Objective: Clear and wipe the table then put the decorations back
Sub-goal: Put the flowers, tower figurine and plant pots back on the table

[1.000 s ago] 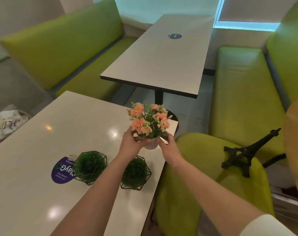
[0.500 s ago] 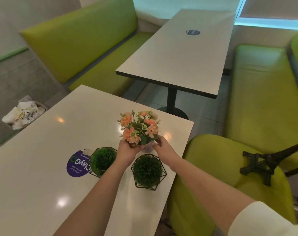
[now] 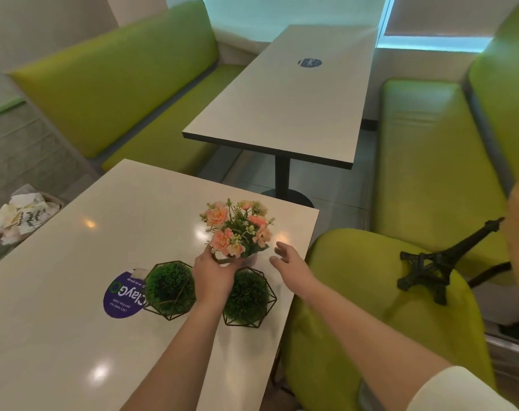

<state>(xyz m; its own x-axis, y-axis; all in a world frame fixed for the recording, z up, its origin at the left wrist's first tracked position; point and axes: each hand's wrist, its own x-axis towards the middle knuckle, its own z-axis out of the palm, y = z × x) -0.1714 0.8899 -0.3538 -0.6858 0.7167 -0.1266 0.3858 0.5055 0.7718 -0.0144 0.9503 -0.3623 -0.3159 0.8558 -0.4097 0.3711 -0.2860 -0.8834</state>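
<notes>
Flower pot: a small pale pot of peach artificial flowers [image 3: 237, 229] stands near the right edge of the glossy white table [image 3: 74, 277]; the pot itself is mostly hidden.
Left hand [image 3: 213, 274]: wrapped around the pot's base, seemingly gripping it.
Right hand [image 3: 290, 262]: open, fingers spread, just beside the pot, apart from it.
Wire frames: two black geometric wire holders [image 3: 170, 287], each containing one green moss ball.
Chair: one black Eiffel Tower figurine [image 3: 439, 262] lies on the lime-green seat [image 3: 356, 292].
Bin: crumpled white paper [image 3: 20, 218] at left.
</notes>
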